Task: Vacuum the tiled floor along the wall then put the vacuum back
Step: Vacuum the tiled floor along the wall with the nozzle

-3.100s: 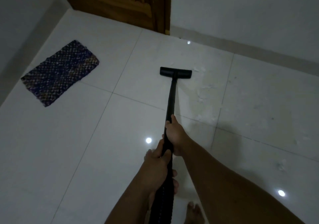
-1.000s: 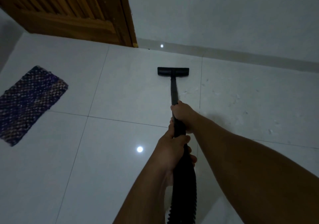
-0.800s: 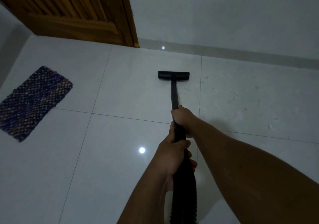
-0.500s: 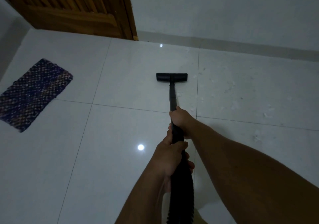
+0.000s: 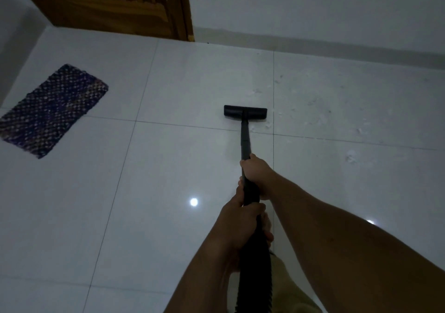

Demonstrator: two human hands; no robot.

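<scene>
I saw the mat (image 5: 51,110) lying on the floor (image 5: 72,216) at far left, the door (image 5: 115,4) behind it, the vacuum head (image 5: 245,113) centred before the wall (image 5: 313,6), debris (image 5: 350,157) to its right.

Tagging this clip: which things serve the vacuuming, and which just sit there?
In use: vacuum wand, floor head, hose, left hand, right hand, tiled floor, white debris.
Idle: woven mat, wooden door.
</scene>
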